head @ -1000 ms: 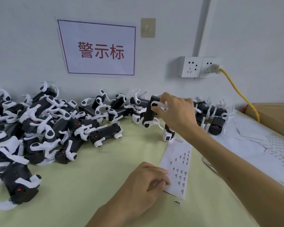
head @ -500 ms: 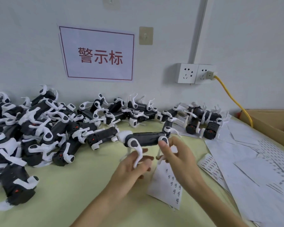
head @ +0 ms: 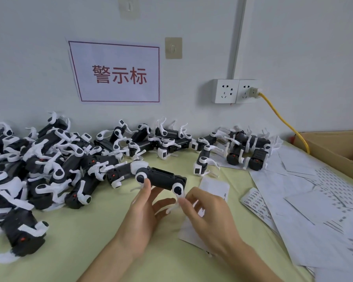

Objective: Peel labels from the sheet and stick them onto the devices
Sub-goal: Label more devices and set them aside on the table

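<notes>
A black device (head: 163, 178) with white legs hangs above the yellow-green table (head: 69, 251), held between both hands. My left hand (head: 145, 212) supports it from below, thumb up against the left white joint, fingers under the body. My right hand (head: 206, 210) pinches the white leg at the device's right end. The label sheet (head: 213, 188) lies flat on the table under and behind my right hand, mostly hidden by it. No peeled label is visible on either hand.
A big heap of black-and-white devices (head: 39, 169) fills the left and back of the table; several more (head: 247, 149) stand at the back right. Spent backing sheets (head: 314, 210) cover the right side. A cardboard box (head: 338, 147) and yellow cable (head: 283, 121) lie at far right.
My right hand fetched a device from the back row and brought it forward. My left hand left the label sheet and rose to support the device. The device now sits lower and closer.
</notes>
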